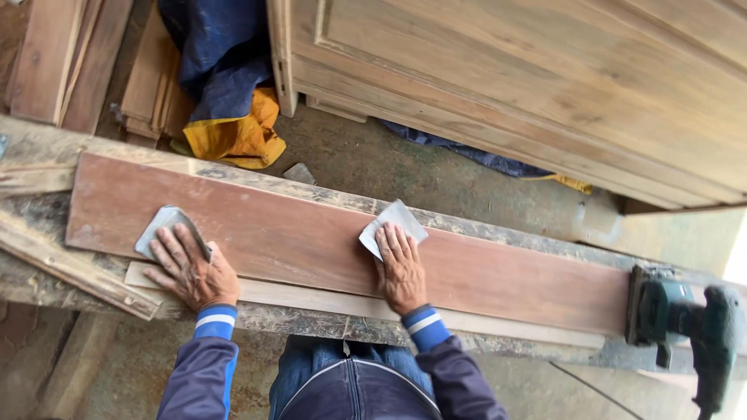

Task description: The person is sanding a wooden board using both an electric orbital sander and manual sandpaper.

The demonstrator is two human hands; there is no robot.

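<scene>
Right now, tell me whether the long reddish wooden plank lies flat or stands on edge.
Flat: the long reddish wooden plank lies broad face up on the rough workbench, both hands pressing sandpaper onto it.

Both arms reach forward, sleeves down to the wrists. Left hand (189,268) lies flat, fingers spread. Right hand (400,268) presses palm-down, fingers together.

A long board (311,241) lies across a workbench (47,148), running left to right. The left hand (191,268) presses flat on a sheet of sandpaper (159,225) near the board's left end; the right hand (399,268) rests on a second sheet (393,222) near the middle. A thinner strip (311,295) lies just before the board, seemingly tucked under it. A power sander (677,311) sits at the right end. Behind the bench stands a panelled door (545,85), with a bundle of cloth (226,78) and stacked planks (62,62) to its left.
</scene>
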